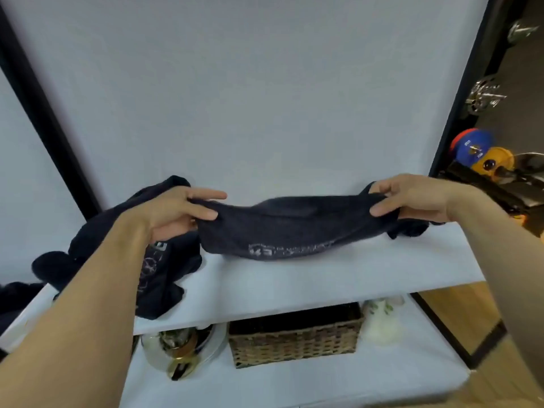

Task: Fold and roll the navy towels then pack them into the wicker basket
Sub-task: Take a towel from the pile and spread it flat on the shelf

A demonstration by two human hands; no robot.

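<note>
Head view: the fingers (206,214) of your left hand (173,213) pinch one end of a navy towel (279,228), and the fingers (382,209) of your right hand (418,198) pinch the other end, curled over its top edge. You hold the towel stretched between both hands, sagging in the middle, with a pale print near its lower edge. That edge hangs down to the white tabletop (294,284); whether it touches is hard to tell. Under your left forearm a heap of navy towels (164,275) lies crumpled on the tabletop. Below the front edge, the wicker basket (294,340) stands on a lower white surface, between a glass jar (176,348) and a white object (379,322).
</note>
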